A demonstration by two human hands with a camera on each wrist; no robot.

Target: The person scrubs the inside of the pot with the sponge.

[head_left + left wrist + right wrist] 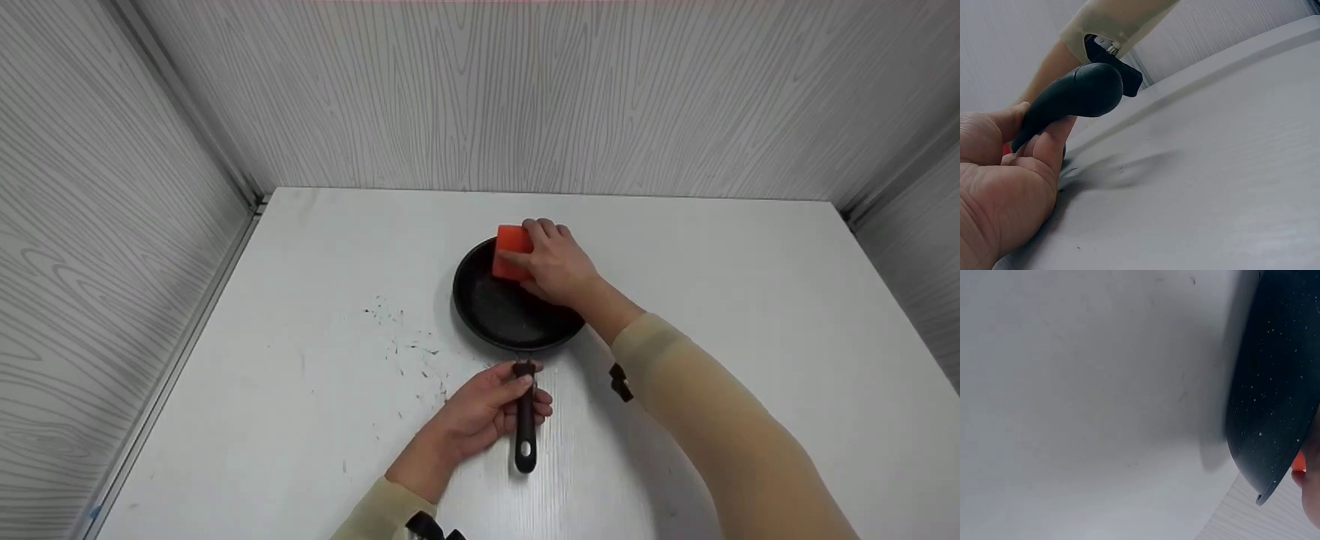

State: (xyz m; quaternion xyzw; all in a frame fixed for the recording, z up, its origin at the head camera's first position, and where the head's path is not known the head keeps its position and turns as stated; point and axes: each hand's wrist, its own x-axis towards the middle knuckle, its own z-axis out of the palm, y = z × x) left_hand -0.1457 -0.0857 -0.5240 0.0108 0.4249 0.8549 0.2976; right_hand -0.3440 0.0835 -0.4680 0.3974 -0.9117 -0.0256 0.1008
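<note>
A black frying pan point(514, 319) stands near the middle of the white table, its handle point(526, 442) toward me. My left hand point(487, 412) grips that handle near the pan, thumb on top and fingers beneath. The left wrist view shows the handle's rounded end point(1098, 90) beyond the palm. Inside the pan, at its far side, my right hand point(559, 266) holds an orange-red sponge-like block point(512, 251) against the surface. In the right wrist view the pan's speckled outer wall point(1264, 399) hides most of the block and of that hand.
Dark crumbs and scraps point(424, 351) lie scattered on the white table point(315, 450) left of the pan. Grey wood-grain panels stand behind the table point(480, 97) and along both sides.
</note>
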